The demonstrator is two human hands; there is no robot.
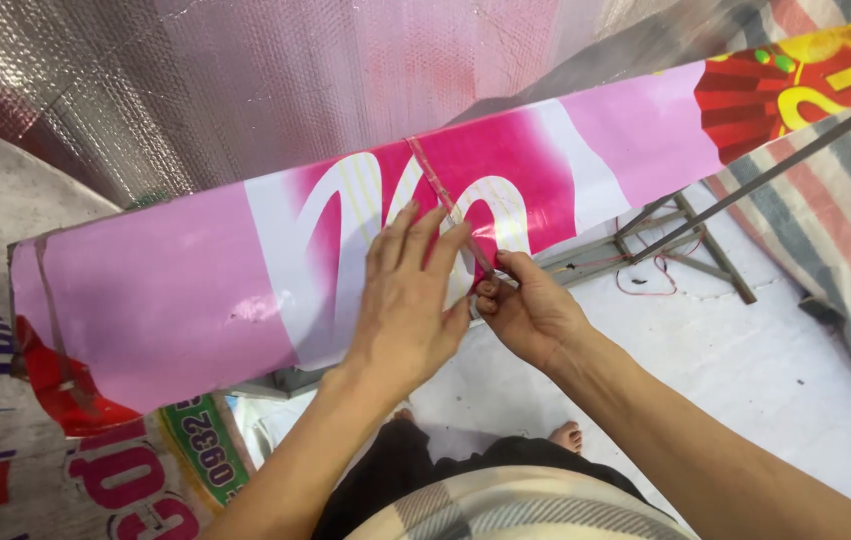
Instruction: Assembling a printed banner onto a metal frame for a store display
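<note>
Left hand (408, 300) flat on pink banner roll (246, 270) — right hand (529, 310) beside it pinches the strap (443, 195).

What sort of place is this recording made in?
Probably a makeshift sign or banner workshop: a long pink printed banner roll, silver foil insulation sheeting, and a grey metal frame on the white floor.

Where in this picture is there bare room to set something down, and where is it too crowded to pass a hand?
Free: the white floor sheet, between the metal frame, the striped tarp and the right forearm. Crowded: mid-roll, where the left hand presses flat on the pink banner roll and the right hand pinches the red strap. Printed banners cover the left.
</note>
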